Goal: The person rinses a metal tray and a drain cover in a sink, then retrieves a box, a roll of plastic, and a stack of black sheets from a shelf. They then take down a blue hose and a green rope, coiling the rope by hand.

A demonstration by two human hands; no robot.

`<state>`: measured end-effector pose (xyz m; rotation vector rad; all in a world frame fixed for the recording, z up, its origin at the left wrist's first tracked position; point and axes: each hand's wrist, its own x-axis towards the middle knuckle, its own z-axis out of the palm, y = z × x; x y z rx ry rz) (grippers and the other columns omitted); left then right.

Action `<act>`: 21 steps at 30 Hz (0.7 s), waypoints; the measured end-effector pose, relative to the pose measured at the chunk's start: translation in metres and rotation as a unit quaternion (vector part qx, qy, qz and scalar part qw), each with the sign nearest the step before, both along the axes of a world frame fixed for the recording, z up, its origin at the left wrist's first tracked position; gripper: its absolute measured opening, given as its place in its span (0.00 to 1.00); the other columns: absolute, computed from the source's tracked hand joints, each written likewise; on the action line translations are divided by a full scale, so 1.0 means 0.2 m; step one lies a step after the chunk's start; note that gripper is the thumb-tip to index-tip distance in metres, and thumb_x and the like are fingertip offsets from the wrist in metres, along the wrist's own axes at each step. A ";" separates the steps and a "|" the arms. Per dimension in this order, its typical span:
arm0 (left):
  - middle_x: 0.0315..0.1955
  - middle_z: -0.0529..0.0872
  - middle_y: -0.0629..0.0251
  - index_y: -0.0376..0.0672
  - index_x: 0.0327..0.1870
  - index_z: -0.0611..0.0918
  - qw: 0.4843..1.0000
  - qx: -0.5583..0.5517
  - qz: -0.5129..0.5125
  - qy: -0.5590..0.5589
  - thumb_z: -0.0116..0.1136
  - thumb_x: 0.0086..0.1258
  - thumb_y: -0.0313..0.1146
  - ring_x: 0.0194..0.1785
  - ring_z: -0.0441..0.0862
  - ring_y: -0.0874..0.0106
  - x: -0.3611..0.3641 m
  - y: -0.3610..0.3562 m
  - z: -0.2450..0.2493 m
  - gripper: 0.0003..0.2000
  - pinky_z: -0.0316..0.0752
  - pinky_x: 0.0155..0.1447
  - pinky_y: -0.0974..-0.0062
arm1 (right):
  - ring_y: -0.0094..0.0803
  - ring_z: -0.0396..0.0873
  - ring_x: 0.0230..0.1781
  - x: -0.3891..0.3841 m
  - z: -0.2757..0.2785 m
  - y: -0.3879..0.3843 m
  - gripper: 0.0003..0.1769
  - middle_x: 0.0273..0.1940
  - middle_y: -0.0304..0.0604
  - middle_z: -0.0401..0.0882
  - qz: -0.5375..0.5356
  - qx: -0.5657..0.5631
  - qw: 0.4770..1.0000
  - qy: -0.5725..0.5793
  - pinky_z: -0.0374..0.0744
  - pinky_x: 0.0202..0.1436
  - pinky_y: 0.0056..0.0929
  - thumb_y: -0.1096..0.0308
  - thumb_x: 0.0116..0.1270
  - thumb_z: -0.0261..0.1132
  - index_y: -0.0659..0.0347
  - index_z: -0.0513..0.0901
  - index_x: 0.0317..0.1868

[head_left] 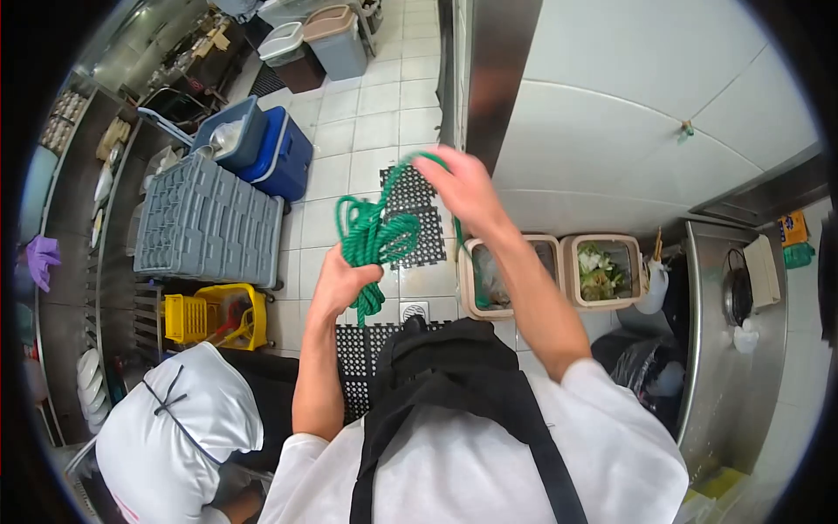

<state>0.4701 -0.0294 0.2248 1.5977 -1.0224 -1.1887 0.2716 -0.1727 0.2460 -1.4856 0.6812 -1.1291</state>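
Note:
A bundle of green rope [371,229] is gathered in loops in front of my body. My left hand [339,284] is closed around the lower middle of the bundle, with some loops hanging below the fist. Higher and to the right, my right hand [461,188] pinches a single strand that rises from the top of the bundle. From that hand a loose length of rope drops toward the beige bin [478,278]. The fingertips of my right hand are slightly blurred.
Grey dish racks [209,214], a blue cooler [284,157] and a yellow mop bucket [249,319] stand on the left. A person in white [188,428] bends at lower left. Right are a bin of food scraps [601,272] and a steel sink counter [742,375]. Perforated black mats [353,367] lie on the tiles.

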 end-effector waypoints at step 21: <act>0.35 0.88 0.52 0.35 0.59 0.68 0.957 -0.116 0.167 -0.209 0.70 0.52 0.24 0.37 0.88 0.66 0.35 0.07 -0.18 0.32 0.82 0.42 0.69 | 0.44 0.84 0.37 0.31 -0.84 0.31 0.16 0.40 0.52 0.86 0.319 0.033 0.925 0.205 0.82 0.46 0.41 0.58 0.79 0.58 0.58 0.86 0.54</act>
